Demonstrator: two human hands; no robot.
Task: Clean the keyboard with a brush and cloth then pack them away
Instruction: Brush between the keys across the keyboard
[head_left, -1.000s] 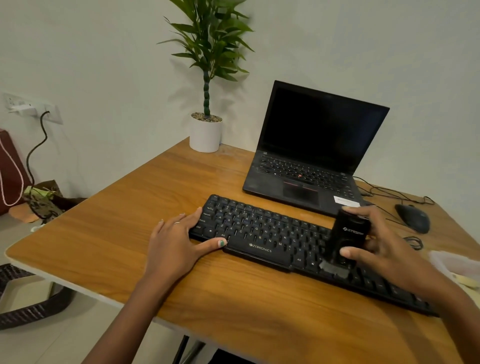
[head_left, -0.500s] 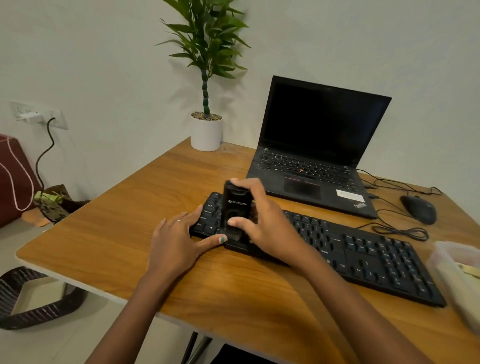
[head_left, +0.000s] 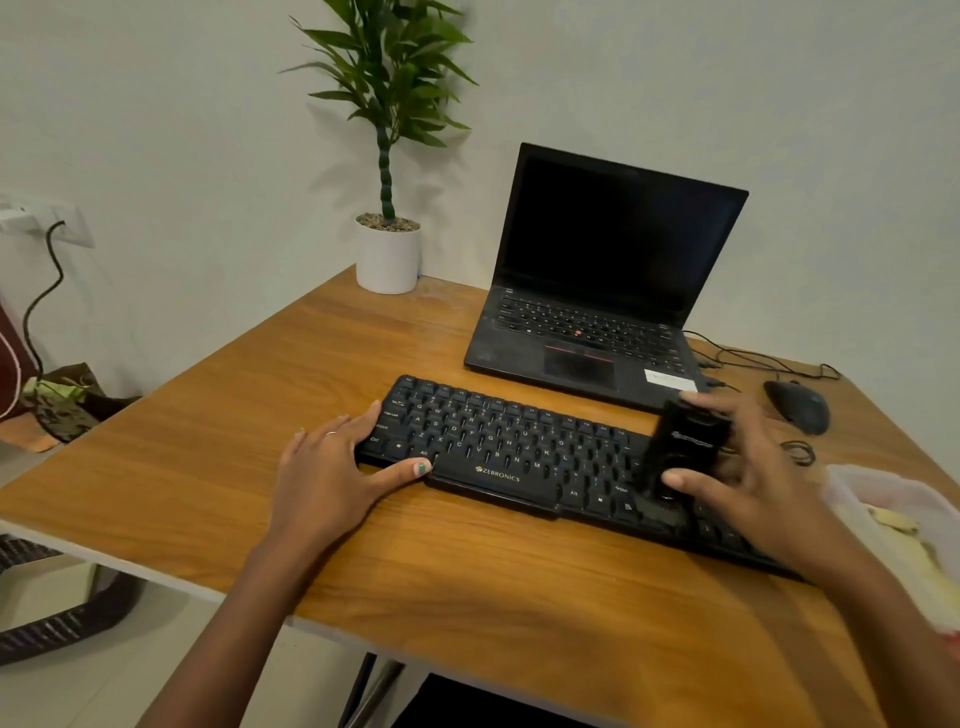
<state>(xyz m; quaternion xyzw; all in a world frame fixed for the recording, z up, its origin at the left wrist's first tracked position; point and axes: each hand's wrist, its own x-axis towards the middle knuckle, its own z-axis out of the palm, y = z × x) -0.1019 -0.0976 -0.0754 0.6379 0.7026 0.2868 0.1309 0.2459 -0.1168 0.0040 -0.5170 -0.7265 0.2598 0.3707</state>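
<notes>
Black brush (head_left: 684, 453) blurred over black keyboard (head_left: 519, 457).

On the table (head_left: 171, 467), nearest the front edge: keyboard (head_left: 519, 457), running from left-centre toward the right. At its left end, resting flat against the corner — left hand (head_left: 332, 467). Over its right part, right hand (head_left: 748, 467), gripping the brush (head_left: 680, 452), lower end down on the keys. Behind the keyboard, lid raised: laptop (head_left: 597, 291). Left of the laptop, at the table's back edge near the wall — potted plant (head_left: 388, 254). Right of the laptop, behind the right hand: mouse (head_left: 797, 405), with cables (head_left: 769, 361) trailing behind it. At the far right edge, beside the keyboard's right end: container (head_left: 883, 499). Left of the table, on the wall: socket (head_left: 47, 223).
</notes>
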